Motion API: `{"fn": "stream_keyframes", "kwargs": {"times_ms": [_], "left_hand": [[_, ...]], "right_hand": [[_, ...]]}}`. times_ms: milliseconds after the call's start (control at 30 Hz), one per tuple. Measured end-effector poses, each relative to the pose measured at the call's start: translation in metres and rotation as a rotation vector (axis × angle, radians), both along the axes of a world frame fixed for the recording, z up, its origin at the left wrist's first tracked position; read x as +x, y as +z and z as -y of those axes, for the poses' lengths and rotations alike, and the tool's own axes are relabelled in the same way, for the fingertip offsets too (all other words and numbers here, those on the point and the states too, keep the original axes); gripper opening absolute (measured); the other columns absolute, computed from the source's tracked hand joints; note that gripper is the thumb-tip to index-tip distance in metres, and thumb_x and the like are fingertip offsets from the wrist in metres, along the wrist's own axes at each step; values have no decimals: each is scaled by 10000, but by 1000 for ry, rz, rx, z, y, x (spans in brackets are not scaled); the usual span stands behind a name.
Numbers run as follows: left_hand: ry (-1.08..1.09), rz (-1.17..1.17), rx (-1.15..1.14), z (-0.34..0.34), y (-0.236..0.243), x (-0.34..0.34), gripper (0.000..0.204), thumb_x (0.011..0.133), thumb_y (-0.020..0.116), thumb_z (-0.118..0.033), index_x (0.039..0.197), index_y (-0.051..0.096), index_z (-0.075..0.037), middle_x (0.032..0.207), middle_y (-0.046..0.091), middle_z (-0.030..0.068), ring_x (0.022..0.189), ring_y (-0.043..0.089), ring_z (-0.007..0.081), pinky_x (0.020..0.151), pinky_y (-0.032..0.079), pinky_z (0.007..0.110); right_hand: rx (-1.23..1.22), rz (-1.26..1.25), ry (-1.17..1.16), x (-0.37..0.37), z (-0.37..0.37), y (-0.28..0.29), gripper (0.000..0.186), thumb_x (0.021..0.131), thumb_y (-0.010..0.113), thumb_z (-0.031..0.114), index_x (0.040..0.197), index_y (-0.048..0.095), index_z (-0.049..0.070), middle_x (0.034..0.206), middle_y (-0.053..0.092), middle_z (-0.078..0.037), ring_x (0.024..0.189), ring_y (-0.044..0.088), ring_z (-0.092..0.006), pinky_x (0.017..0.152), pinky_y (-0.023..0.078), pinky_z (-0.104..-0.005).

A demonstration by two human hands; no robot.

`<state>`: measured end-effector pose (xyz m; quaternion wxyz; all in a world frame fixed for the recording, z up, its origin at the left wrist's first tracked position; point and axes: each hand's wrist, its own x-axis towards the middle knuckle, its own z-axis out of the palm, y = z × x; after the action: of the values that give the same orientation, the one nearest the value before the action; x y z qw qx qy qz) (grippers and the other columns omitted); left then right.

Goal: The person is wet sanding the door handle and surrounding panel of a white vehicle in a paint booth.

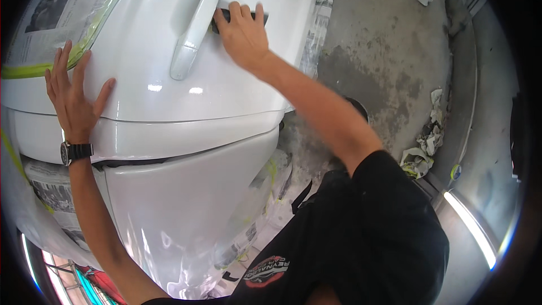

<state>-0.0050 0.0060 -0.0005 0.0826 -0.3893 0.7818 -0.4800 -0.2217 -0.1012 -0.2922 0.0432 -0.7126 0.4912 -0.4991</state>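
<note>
Black block (pixel 265 20), beneath right fingers (pixel 245 11), apparently gripped

The white panel (pixel 234 93) is clear below the handle (pixel 197 28), which bars the straight way between left hand (pixel 73 93) and right hand (pixel 244 33).

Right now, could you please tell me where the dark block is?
In the head view, the dark block is under the right hand, on the white door just right of the handle.

Auto paint workshop: newspaper masking (pixel 53 5), white car body (pixel 237 90), concrete floor (pixel 378 34).
</note>
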Motion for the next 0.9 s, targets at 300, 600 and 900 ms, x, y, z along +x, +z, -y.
{"fn": "stream_keyframes", "kwargs": {"times_ms": [300, 600, 900], "left_hand": [[-17, -2, -11, 2, 0, 1, 656, 824, 809, -424, 1405, 598, -204, 1610, 397, 78, 1507, 329, 310, 1226, 217, 594], [-14, 2, -7, 1, 1, 1, 654, 823, 807, -432, 1403, 599, -211, 1611, 397, 77, 1509, 324, 311, 1232, 208, 595], [-22, 12, -4, 0, 1, 2, 654, 830, 798, -444, 1409, 596, -218, 1609, 400, 74, 1510, 325, 308, 1237, 198, 594]], "right_hand": [[-145, -84, -43, 3, 2, -3, 329, 957, 560, 129, 1261, 643, 34, 1134, 537, -183, 1075, 566, -366, 1026, 345, -744], [-101, -34, -87, 7, 7, -11, 456, 910, 579, 71, 1365, 589, 82, 1130, 534, -156, 1066, 566, -332, 1031, 355, -725], [-79, 44, -64, 12, 11, -22, 525, 908, 587, 74, 1428, 548, 138, 1165, 518, -147, 1105, 553, -333, 1036, 344, -745]]}}
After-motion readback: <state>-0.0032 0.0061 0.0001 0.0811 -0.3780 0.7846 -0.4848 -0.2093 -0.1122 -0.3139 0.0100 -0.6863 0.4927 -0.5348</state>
